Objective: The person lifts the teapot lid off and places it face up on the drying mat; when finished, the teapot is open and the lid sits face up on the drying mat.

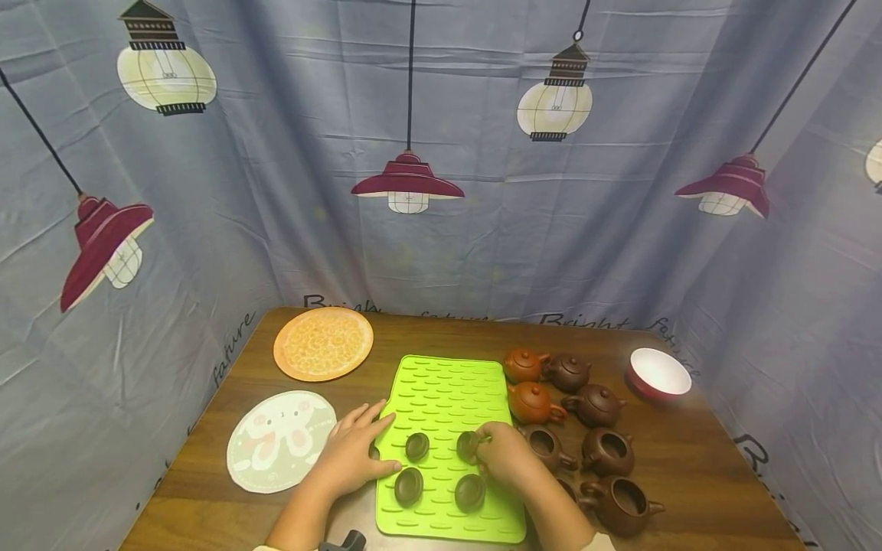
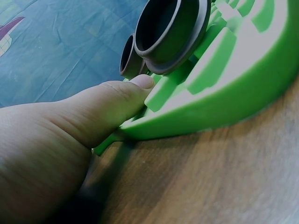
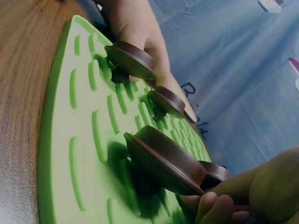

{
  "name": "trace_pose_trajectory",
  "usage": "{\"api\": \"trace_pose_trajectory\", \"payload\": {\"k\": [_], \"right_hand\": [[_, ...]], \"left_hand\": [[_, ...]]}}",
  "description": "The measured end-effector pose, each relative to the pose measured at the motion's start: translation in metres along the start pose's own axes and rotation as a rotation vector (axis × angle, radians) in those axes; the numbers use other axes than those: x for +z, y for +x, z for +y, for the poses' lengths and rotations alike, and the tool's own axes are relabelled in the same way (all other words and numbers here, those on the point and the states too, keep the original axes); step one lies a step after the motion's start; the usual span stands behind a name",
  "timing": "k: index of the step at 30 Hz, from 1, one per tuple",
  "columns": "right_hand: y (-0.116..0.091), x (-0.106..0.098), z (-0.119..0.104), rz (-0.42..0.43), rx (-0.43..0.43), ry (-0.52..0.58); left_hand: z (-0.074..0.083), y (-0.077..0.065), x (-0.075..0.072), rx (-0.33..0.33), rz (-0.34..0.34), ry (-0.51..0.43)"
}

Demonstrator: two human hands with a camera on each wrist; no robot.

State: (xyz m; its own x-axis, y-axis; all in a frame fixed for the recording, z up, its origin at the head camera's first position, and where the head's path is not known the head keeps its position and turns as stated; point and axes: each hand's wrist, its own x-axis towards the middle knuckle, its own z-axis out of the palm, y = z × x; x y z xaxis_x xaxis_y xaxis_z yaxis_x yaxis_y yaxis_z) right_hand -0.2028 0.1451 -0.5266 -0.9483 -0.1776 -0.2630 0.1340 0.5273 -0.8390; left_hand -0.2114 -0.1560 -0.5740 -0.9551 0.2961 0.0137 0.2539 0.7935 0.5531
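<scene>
Several dark brown teapot lids lie upside down on a green ribbed mat (image 1: 451, 398). My right hand (image 1: 506, 457) pinches the far right lid (image 1: 468, 446) at its right edge; in the right wrist view that lid (image 3: 215, 171) is partly hidden behind the near right lid (image 3: 163, 158). My left hand (image 1: 354, 451) rests with spread fingers along the mat's left edge. Its thumb (image 2: 124, 93) touches the mat's rim beside the near left lid (image 1: 409, 487). The far left lid (image 1: 416, 446) sits apart from both hands.
Right of the mat stand several teapots: lidded orange ones (image 1: 534, 402), lidded brown ones (image 1: 598, 405) and lidless brown ones (image 1: 623, 505). A red-and-white bowl (image 1: 659, 373) is at far right. On the left lie an orange round mat (image 1: 322, 343) and a rabbit-print mat (image 1: 276, 444).
</scene>
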Motion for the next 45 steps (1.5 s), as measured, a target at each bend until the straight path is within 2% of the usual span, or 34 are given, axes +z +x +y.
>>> {"api": "trace_pose_trajectory", "payload": {"k": [10, 16, 20, 27, 33, 45], "right_hand": [[-0.002, -0.006, -0.001, 0.039, 0.025, -0.169], [-0.005, -0.012, -0.002, 0.054, 0.026, -0.210], [-0.008, -0.017, -0.003, 0.096, 0.022, -0.186], [-0.009, -0.030, -0.004, 0.215, 0.042, -0.053], [-0.004, -0.048, 0.000, 0.294, 0.013, -0.093], [0.012, -0.080, 0.015, 0.431, 0.023, -0.112]], "left_hand": [[0.000, 0.001, 0.001, -0.001, -0.008, -0.003], [0.000, 0.000, 0.001, -0.001, -0.009, -0.001], [0.000, 0.000, 0.000, 0.000, -0.007, -0.004], [0.001, 0.000, 0.001, 0.004, -0.012, -0.006], [0.000, 0.000, 0.001, 0.004, -0.002, -0.004], [0.000, -0.003, 0.003, 0.009, 0.005, -0.007]]}}
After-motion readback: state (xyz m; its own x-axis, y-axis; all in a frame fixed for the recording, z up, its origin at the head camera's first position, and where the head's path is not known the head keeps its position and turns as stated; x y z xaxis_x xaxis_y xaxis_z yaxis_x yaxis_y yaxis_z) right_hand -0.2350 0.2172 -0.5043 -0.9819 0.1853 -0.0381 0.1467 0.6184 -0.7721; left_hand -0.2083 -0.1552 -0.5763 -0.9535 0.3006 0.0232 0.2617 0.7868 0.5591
